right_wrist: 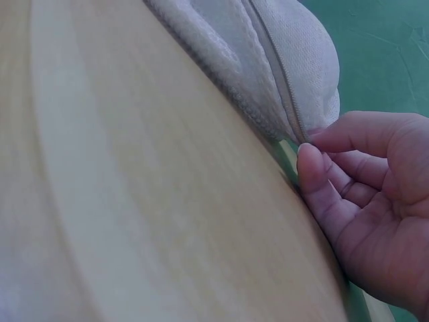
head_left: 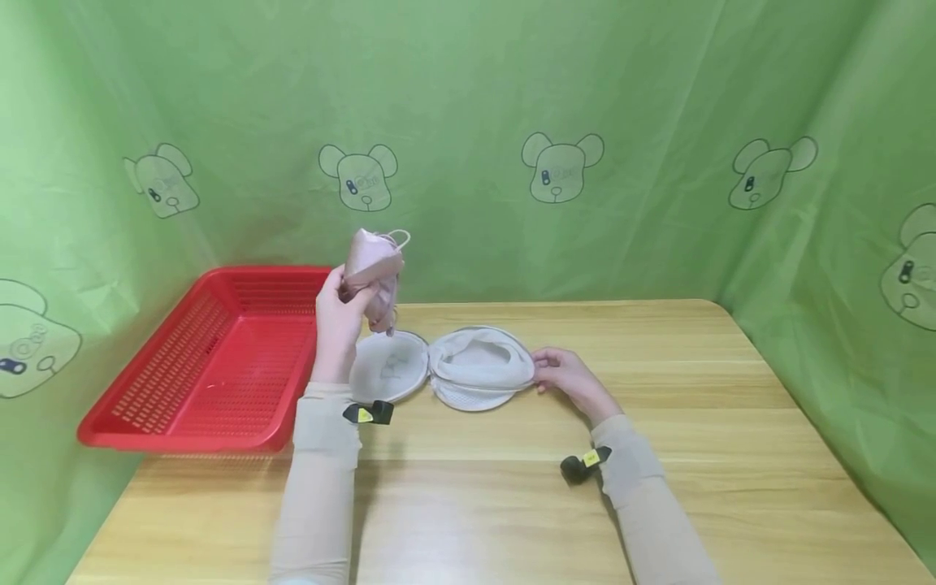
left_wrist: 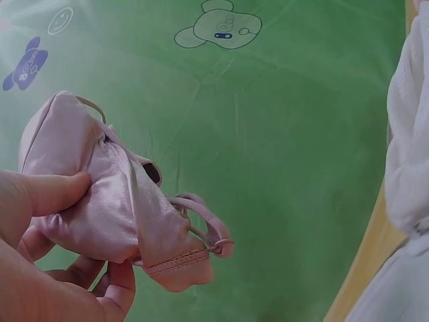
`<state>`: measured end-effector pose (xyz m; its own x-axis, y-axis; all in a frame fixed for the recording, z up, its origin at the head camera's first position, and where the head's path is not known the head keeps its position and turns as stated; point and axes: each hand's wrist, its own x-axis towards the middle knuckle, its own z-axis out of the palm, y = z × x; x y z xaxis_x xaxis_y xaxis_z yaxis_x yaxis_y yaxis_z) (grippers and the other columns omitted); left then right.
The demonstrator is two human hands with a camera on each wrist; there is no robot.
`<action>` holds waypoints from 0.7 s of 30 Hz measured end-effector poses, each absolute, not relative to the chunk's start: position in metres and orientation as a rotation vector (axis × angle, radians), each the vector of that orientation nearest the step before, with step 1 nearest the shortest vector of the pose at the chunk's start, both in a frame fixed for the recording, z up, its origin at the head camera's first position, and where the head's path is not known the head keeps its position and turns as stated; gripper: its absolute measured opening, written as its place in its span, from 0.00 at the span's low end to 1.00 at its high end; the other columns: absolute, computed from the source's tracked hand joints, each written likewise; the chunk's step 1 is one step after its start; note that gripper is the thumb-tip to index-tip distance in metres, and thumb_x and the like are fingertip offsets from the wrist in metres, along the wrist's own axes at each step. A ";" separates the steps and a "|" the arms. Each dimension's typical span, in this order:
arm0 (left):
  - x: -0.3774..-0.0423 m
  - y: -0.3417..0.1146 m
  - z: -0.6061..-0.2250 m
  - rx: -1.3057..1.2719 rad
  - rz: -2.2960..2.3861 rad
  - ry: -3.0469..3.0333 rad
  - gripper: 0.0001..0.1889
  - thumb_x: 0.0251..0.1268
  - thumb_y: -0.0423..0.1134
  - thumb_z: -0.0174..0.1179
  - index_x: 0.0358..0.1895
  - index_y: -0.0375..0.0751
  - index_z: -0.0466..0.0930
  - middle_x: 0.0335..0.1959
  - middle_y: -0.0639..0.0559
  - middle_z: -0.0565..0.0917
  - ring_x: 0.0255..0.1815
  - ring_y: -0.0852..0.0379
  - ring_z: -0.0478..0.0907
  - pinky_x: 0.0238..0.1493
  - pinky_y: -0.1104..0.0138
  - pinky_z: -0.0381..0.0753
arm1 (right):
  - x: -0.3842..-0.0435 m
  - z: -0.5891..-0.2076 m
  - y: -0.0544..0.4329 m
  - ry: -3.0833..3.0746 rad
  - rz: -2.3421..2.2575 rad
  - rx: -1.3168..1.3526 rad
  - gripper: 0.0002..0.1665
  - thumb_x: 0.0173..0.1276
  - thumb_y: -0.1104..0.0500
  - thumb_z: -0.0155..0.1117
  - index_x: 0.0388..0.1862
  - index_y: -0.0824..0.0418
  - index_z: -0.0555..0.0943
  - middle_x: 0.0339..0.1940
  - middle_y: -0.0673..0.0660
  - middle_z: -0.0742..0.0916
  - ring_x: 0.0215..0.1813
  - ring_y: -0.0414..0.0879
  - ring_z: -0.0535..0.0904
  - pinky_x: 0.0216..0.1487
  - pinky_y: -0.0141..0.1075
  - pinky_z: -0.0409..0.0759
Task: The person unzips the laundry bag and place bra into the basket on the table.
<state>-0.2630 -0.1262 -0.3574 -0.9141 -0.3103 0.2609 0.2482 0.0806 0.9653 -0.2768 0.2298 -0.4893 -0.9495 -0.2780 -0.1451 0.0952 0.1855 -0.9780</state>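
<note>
My left hand (head_left: pixel 342 305) holds up a folded pink satiny bra (head_left: pixel 374 272), its thin straps hanging loose at one side. In the left wrist view, the thumb presses on the front of the bra (left_wrist: pixel 110 174), and the fingers curl under it. A round white mesh laundry bag (head_left: pixel 468 398) lies unfolded on the table in two joined halves, the right one gaping at the top. My right hand (head_left: pixel 572 378) is at its right edge. Close up in the right wrist view, thumb and forefinger pinch the bag (right_wrist: pixel 305 60) at the end of its zip.
To the left stands a red plastic basket (head_left: pixel 183 443) with slotted walls, close beside my left forearm. The wooden table (head_left: pixel 702 422) runs back to a green curtain (head_left: pixel 453 73) printed with bear heads. Each forearm wears a black strap-on camera.
</note>
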 end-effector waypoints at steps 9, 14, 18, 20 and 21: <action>-0.259 -0.139 -0.345 0.054 -1.816 -1.995 0.22 0.61 0.29 0.60 0.60 0.37 0.73 0.44 0.49 0.78 0.42 0.59 0.73 0.45 0.71 0.73 | -0.277 -0.490 0.229 2.182 -1.821 -0.169 0.26 0.63 0.69 0.62 0.59 0.78 0.69 0.36 0.50 0.84 0.35 0.40 0.80 0.35 0.30 0.82; -0.253 -0.147 -0.337 0.063 -1.814 -2.002 0.22 0.61 0.29 0.58 0.60 0.39 0.73 0.43 0.52 0.78 0.43 0.59 0.73 0.46 0.71 0.74 | -0.276 -0.489 0.229 2.181 -1.825 -0.170 0.27 0.63 0.69 0.62 0.59 0.77 0.70 0.36 0.50 0.84 0.35 0.41 0.80 0.35 0.30 0.82; -0.249 -0.155 -0.329 0.061 -1.757 -2.024 0.22 0.62 0.29 0.59 0.60 0.36 0.72 0.44 0.51 0.77 0.43 0.60 0.73 0.46 0.72 0.73 | -0.275 -0.488 0.229 2.177 -1.833 -0.166 0.27 0.62 0.69 0.62 0.59 0.77 0.70 0.36 0.50 0.84 0.35 0.40 0.80 0.35 0.30 0.82; -0.248 -0.159 -0.325 0.066 -1.716 -2.036 0.22 0.62 0.29 0.59 0.61 0.35 0.71 0.44 0.52 0.77 0.43 0.61 0.72 0.46 0.73 0.72 | -0.275 -0.488 0.229 2.175 -1.836 -0.165 0.27 0.62 0.69 0.62 0.59 0.77 0.70 0.36 0.50 0.84 0.35 0.40 0.80 0.35 0.30 0.82; -0.247 -0.162 -0.324 0.069 -1.702 -2.038 0.23 0.62 0.29 0.60 0.61 0.35 0.71 0.44 0.53 0.76 0.43 0.62 0.71 0.46 0.73 0.72 | -0.275 -0.488 0.229 2.175 -1.836 -0.167 0.27 0.62 0.69 0.62 0.59 0.77 0.70 0.36 0.50 0.84 0.35 0.40 0.80 0.35 0.30 0.82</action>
<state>-0.2467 -0.1617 -0.3238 -0.8831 -0.3364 0.3270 0.2616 0.2253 0.9385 -0.2754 0.2292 -0.4877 -0.9514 -0.2718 -0.1446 0.0970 0.1813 -0.9786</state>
